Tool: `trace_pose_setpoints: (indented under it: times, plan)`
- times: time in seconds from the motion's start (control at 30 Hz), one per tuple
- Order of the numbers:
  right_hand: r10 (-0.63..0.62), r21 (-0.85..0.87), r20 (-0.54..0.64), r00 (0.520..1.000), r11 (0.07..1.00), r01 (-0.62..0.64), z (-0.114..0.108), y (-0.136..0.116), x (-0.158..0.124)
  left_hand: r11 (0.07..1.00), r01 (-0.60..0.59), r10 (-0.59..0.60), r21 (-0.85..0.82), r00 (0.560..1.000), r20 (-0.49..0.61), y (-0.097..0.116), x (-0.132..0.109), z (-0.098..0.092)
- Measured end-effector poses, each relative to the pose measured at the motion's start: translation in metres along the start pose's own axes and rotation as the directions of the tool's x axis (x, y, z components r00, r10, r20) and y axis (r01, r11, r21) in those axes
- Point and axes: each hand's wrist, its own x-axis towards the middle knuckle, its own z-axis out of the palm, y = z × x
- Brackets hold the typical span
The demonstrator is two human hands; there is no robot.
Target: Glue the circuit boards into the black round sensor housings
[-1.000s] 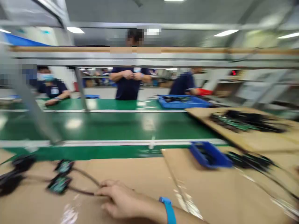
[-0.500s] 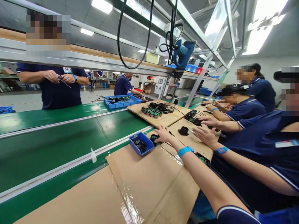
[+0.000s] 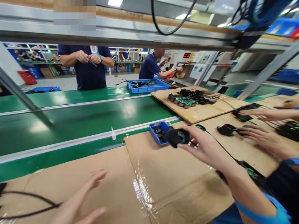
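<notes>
My right hand (image 3: 205, 147) grips a black round plastic housing (image 3: 174, 137) by its side, lifted above the cardboard. A green circuit board shows inside the housing, and a thin black cable runs back from near it. Just behind the housing is a small blue bin (image 3: 154, 133) of black parts, partly covered by it. My left hand (image 3: 84, 196), somewhat blurred, is over the cardboard (image 3: 112, 174) at the lower left with thumb and fingers apart, holding nothing. Black cables (image 3: 30, 199) lie to its left.
A board (image 3: 198, 115) carries several black parts with green circuit boards and cables. Behind it is a blue tray (image 3: 147, 88) beside the green conveyor (image 3: 77, 121). At right, a co-worker's hands (image 3: 268, 140) work near a black housing (image 3: 226, 129). A white nozzle (image 3: 113, 133) stands at the conveyor rail.
My right hand has lifted the black housing off the cardboard beside the blue bin and brought it nearer. My left hand has come into view at lower left. The view has turned right.
</notes>
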Motion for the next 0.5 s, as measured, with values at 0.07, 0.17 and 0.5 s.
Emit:
trace_pose_setpoints:
  times: [0.07, 0.17, 0.5]
  plan:
    - [-0.137, 0.239, 0.116, 0.984, 0.965, 0.107, 0.022, -0.046, -0.007, 0.956, 0.105, -0.045, -0.274, 0.976, 0.214, 0.01, 0.012, 0.029]
    - [-0.286, 0.456, 0.291, 0.913, 0.88, 0.13, 0.063, -0.113, -0.014, 0.784, 0.168, -0.065, -0.597, 0.98, 0.189, 0.023, 0.035, 0.068]
    - [-0.294, 0.134, 0.251, 0.922, 0.954, 0.267, 0.106, -0.077, -0.099, 0.497, 0.261, -0.439, -0.828, 0.898, 0.02, -0.001, 0.019, 0.063]
